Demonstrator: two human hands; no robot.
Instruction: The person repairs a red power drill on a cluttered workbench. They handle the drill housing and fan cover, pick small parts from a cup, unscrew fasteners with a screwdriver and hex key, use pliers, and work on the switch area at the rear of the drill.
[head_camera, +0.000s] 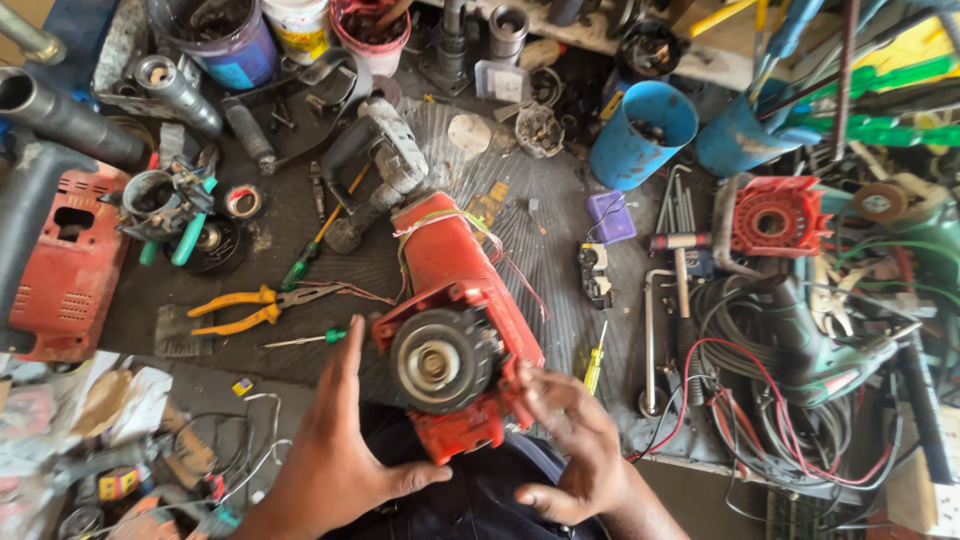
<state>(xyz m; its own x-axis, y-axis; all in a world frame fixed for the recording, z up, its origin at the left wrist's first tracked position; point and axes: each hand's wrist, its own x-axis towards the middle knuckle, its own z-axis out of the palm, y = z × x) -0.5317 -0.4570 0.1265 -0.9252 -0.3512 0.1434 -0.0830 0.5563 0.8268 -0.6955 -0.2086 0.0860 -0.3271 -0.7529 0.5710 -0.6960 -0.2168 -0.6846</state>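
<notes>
Between the two hands, at the near edge of the counter (560, 250), sits a red power-tool housing (455, 300) with a round grey metal end plate (438, 362) facing up. The left hand (335, 450) lies flat against its left side, fingers straight, its grip loose rather than clenched; the right hand (570, 440) curls round the lower right corner, grasping the casing there. Far beyond the hands stand a blue bucket (225, 40) with dark contents, a white tub (297, 25) and a red-rimmed pot (370, 30) that I cannot see into. Up and right of the right hand, two blue cups (640, 135) lean over, one showing dark bits inside. Left of the left hand lie yellow-handled pliers (245, 310) and a green screwdriver (305, 340); little bare mat remains around the housing. Right of the right hand, tangled red and black cables (760, 400) spill over the counter's edge, and the far corners are cut off.
</notes>
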